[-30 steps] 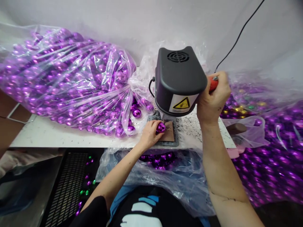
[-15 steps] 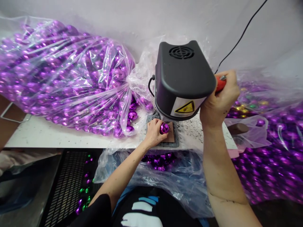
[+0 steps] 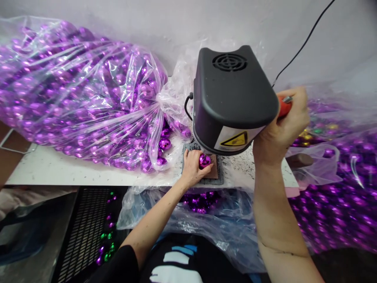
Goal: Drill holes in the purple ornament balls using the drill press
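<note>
My left hand [image 3: 194,168] is closed around a shiny purple faceted ball [image 3: 205,160], holding it over a small brown plate [image 3: 214,171] on a grey base. Fingers wrapped, my right hand [image 3: 284,124] grips the red handle [image 3: 285,107] at the side of a black machine housing [image 3: 235,92] with a round vent and a yellow warning label [image 3: 235,138]. The housing hangs above and behind the ball, and whatever lies beneath it is mostly hidden.
A large clear bag of purple balls [image 3: 88,98] lies tied on the left of the white table [image 3: 59,165]. More purple balls [image 3: 353,196] in plastic are at the right. Below the table edge, an open plastic bag [image 3: 229,228] holds purple balls. Dark crumbs litter the tabletop.
My right hand and the red handle have come nearer and slightly to the right. The black housing has lowered a little toward me. My left hand keeps the ball in nearly the same place.
</note>
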A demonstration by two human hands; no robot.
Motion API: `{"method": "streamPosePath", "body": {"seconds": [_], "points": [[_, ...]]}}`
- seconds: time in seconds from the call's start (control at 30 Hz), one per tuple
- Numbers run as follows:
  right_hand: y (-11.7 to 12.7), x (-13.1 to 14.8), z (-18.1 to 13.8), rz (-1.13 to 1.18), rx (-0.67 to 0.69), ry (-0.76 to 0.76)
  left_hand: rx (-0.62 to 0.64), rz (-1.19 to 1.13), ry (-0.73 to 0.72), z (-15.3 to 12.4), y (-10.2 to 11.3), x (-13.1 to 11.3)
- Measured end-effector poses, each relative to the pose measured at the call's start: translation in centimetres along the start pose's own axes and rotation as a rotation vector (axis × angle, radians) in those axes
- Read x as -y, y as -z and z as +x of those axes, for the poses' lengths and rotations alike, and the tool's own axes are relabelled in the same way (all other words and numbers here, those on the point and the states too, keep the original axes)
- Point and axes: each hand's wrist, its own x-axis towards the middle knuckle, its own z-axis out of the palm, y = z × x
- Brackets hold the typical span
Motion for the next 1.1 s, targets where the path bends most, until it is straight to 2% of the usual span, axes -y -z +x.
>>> {"method": "streamPosePath", "body": {"seconds": [0.23,0.4,0.63,0.83,1.1], "points": [[1.8,-0.7,-4.6,-0.001,-0.170,0.220,-0.010,-0.024,0.011,-0.1,0.0,-0.1],[2.7,-2.1,-7.5,0.034,-0.135,0.305,-0.008,-0.034,0.013,-0.1,0.0,-0.1],[3.3,-3.6,-8.7,0.022,-0.048,0.419,-0.021,-0.036,-0.008,0.0,0.0,-0.1],[3.0,-4.0,-9.8,0.073,-0.062,0.412,-0.018,-0.037,-0.008,-0.1,0.0,-0.1],[2.9,-4.1,-11.0,0.044,-0.051,0.319,-0.006,-0.073,-0.004,-0.1,0.0,0.0]]}}
